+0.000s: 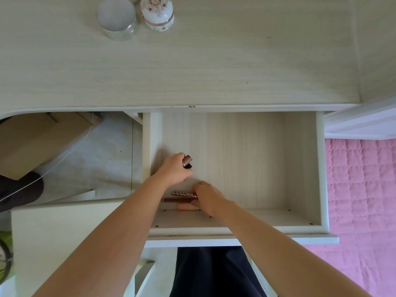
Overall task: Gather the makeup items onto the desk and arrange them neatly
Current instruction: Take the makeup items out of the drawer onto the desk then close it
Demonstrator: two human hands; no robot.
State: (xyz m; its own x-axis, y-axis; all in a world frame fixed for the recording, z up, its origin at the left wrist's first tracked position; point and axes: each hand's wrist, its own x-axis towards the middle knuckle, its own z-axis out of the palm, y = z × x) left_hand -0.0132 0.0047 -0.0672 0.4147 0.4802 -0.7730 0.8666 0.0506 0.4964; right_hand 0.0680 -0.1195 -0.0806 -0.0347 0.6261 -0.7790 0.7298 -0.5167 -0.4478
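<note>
Three slim tubes (182, 200) in the pale wood-grain drawer (257, 157) are pinched by the right hand (209, 199); a brown cylindrical lipstick (187, 161) is clasped in the left hand (173, 170).

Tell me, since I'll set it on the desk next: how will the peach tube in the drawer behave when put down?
The peach tube looks slim and round, so on its side it would probably roll on the smooth desk. It seems rigid and light. Stood on end, it would likely tip easily.

Pink quilted bedspread (362, 189), pale woodgrain desk (192, 67)
</note>
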